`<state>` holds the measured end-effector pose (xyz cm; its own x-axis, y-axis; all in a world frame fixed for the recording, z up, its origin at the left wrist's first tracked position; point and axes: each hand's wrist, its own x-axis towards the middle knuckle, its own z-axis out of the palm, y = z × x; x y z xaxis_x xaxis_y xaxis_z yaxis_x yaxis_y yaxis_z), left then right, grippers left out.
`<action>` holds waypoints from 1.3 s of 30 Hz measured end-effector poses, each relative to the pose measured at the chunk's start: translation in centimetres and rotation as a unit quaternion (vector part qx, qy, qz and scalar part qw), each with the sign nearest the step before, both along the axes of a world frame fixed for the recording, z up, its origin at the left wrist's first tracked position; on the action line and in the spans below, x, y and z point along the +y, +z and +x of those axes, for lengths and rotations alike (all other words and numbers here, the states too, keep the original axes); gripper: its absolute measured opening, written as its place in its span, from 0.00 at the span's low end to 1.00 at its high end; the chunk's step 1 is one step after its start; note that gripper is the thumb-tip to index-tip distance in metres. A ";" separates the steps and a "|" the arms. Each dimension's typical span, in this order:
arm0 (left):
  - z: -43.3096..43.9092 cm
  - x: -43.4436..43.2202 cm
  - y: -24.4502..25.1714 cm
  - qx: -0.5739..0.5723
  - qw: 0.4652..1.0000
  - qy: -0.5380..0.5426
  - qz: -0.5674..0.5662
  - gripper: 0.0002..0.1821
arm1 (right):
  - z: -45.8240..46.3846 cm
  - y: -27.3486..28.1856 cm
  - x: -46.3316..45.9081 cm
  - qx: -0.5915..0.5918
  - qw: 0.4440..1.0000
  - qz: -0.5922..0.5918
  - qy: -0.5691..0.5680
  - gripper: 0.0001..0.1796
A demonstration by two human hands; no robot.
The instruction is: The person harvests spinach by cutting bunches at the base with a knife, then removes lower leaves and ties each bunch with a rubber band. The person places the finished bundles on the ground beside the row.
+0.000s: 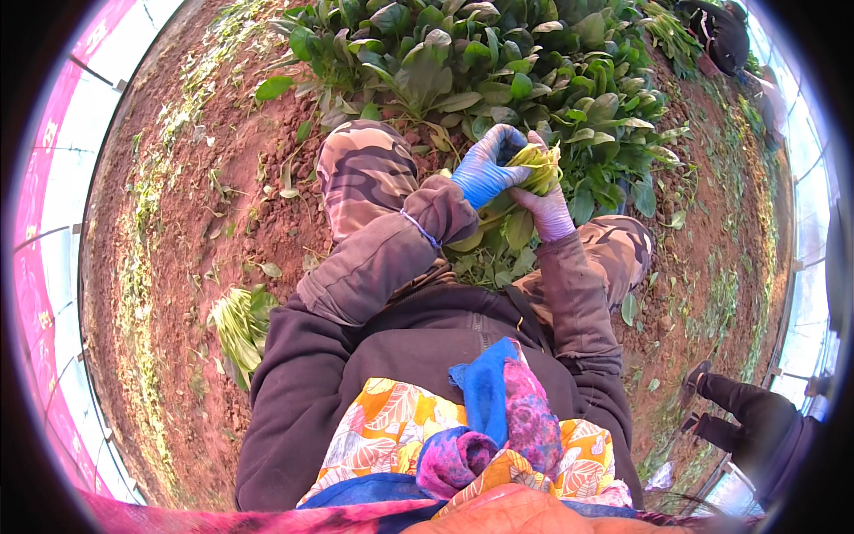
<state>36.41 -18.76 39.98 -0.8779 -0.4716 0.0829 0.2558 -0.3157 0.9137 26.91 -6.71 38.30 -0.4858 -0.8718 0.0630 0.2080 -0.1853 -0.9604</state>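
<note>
A small bunch of leafy greens, apparently spinach, is between my two hands before my knees. Its pale stems point up and to the right, while its leaves hang down towards my lap. My left hand, in a blue glove, grips the stems from the left with thumb and fingers. From below and the right, my right hand, in a pale, thin glove, wraps the same bunch; some of its fingers are hidden behind the stems. Loose leaves lie on the ground between my legs.
Dense growing spinach stands just beyond my hands. On the soil to my left lies a gathered bunch. A person is at the upper right, and another person's legs show at the lower right. Plastic-sheet walls flank both sides.
</note>
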 end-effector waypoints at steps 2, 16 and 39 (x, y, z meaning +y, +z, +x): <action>0.5 -0.4 0.9 0.007 0.995 0.023 -0.100 0.28 | -0.4 -0.1 0.1 -0.082 0.996 0.019 0.040 0.49; -0.2 -2.2 3.9 -0.116 0.694 0.040 -0.710 0.11 | -1.6 -0.5 2.1 -0.132 0.984 0.062 0.100 0.44; -3.8 -2.0 4.4 -0.082 0.788 -0.068 -0.606 0.18 | -4.4 -1.7 4.8 -0.160 0.985 0.007 0.065 0.49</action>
<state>32.64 -20.72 44.41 -0.9591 -0.0343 0.2809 0.1417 0.8009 0.5818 22.46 -1.88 36.62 -0.3624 -0.9279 -0.0878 0.5225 -0.1243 -0.8435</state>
